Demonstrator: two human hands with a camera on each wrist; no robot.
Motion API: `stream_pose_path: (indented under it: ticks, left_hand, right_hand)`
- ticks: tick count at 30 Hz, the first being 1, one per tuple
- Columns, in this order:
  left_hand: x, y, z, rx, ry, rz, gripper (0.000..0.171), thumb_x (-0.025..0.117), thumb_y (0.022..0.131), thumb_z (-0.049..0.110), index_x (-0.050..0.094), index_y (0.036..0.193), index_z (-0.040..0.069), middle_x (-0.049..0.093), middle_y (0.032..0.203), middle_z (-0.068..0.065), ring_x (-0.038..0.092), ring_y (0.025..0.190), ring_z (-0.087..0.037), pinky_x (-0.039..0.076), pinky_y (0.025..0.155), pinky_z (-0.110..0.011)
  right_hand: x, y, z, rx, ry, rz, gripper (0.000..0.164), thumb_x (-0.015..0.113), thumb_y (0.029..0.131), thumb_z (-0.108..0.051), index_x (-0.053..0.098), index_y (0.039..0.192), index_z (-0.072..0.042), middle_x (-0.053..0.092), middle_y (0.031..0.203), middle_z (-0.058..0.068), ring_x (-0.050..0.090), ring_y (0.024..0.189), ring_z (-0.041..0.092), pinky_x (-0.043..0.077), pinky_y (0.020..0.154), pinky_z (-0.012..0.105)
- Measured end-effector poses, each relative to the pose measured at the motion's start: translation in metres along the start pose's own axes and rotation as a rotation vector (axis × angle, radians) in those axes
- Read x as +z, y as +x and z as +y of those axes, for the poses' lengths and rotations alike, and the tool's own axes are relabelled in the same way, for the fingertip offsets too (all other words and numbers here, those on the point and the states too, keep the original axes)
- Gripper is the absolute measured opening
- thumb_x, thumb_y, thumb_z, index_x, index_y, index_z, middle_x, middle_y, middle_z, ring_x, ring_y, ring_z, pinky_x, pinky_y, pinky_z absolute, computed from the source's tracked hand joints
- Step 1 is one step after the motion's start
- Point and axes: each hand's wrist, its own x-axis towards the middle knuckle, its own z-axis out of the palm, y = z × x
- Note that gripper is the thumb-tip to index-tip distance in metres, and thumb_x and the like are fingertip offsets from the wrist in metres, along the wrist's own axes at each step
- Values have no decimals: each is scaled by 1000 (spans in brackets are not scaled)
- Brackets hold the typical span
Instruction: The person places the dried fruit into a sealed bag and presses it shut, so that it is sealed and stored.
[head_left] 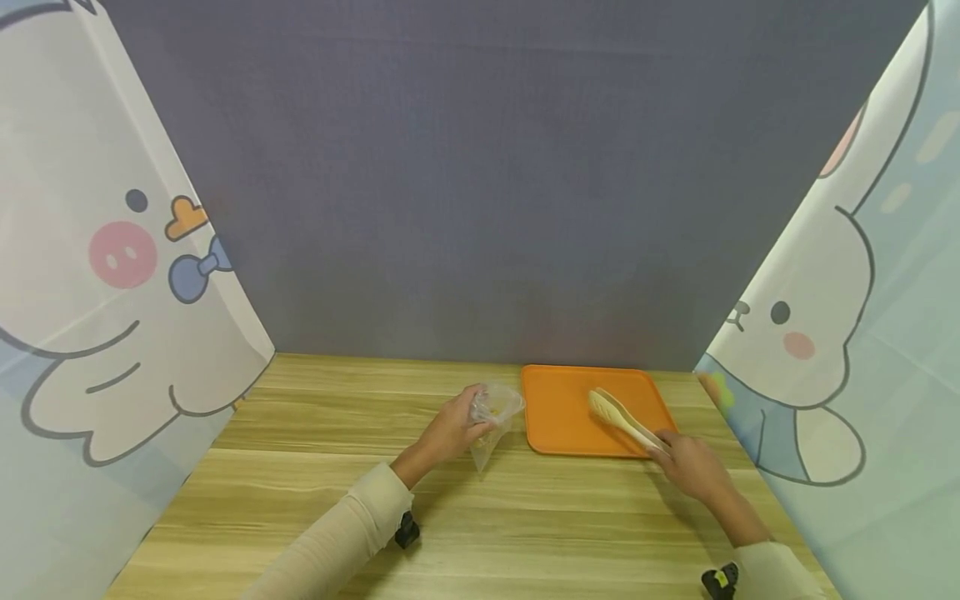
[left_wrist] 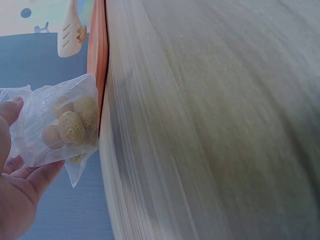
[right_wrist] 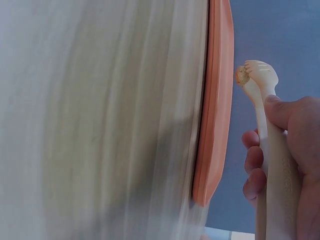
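Observation:
My left hand (head_left: pixel 452 427) grips a clear plastic bag (head_left: pixel 497 410) by its upper part, just left of the orange tray. Several round, rough, tan balls (left_wrist: pixel 71 128) lie in the bottom of the bag in the left wrist view. With its fingers wrapped round the handles, my right hand (head_left: pixel 693 468) holds cream serving tongs (head_left: pixel 626 423) over the tray. The slotted tong heads pinch a small tan ball (right_wrist: pixel 243 75), visible in the right wrist view. In the head view the tongs hide that ball.
The orange tray (head_left: pixel 558 417) lies flat on the wood-grain table (head_left: pixel 300 483), toward its back right. A dark grey panel (head_left: pixel 420 183) rises behind the table. Light panels with cartoon animals (head_left: pixel 825 400) stand on both sides.

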Motion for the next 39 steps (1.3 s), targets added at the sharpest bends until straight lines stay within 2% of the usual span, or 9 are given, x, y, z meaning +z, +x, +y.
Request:
stream_pose_path:
  ticks: [4, 8, 11, 18, 25, 30, 39]
  left_hand:
    - [0, 0, 1, 3, 3, -3, 68, 74, 95, 29, 42, 150, 6, 65, 128, -15, 67, 104, -23, 57, 81, -34]
    - [0, -1, 2, 9, 4, -6, 67, 74, 95, 28, 42, 150, 5, 65, 128, -16, 67, 102, -21, 57, 80, -32]
    - [0, -1, 1, 15, 3, -5, 67, 74, 95, 28, 42, 149, 5, 64, 128, -15, 67, 103, -21, 57, 80, -32]
    - [1, 0, 1, 5, -14, -11, 68, 74, 95, 29, 42, 150, 6, 64, 129, -15, 67, 101, -20, 57, 79, -31]
    - [3, 1, 0, 0, -12, -9, 68, 74, 95, 29, 42, 150, 5, 65, 127, -15, 66, 103, -21, 56, 82, -33]
    - [3, 2, 0, 1, -12, -10, 68, 74, 95, 29, 42, 150, 5, 64, 129, -15, 66, 106, -22, 56, 83, -36]
    - [3, 2, 2, 7, -15, -7, 67, 74, 95, 28, 43, 149, 5, 64, 129, -15, 66, 105, -22, 56, 82, -35]
  right_hand:
    - [2, 4, -6, -10, 3, -4, 29, 70, 96, -19, 69, 114, 4, 72, 80, 7, 63, 66, 19, 52, 61, 42]
    - [0, 8, -10, -19, 36, -2, 27, 70, 96, -17, 69, 113, 4, 67, 75, 2, 55, 61, 11, 47, 58, 33]
    - [-2, 11, -14, -28, 38, -1, 27, 70, 97, -17, 68, 114, 4, 66, 73, 1, 51, 59, 8, 45, 56, 31]
    - [-4, 18, -29, -52, 2, 19, 32, 73, 94, -20, 70, 116, 3, 73, 82, 6, 59, 63, 12, 50, 59, 36]
    - [-4, 27, -43, -76, 43, 15, 30, 73, 94, -19, 70, 115, 2, 71, 81, 5, 57, 64, 10, 48, 59, 33]
    - [-4, 31, -52, -64, 70, -12, 32, 71, 96, -20, 69, 119, 3, 71, 81, 4, 54, 62, 8, 47, 58, 32]
    - [-5, 39, -68, -77, 80, -16, 32, 69, 97, -23, 69, 121, -1, 64, 73, -4, 46, 57, 5, 41, 56, 26]
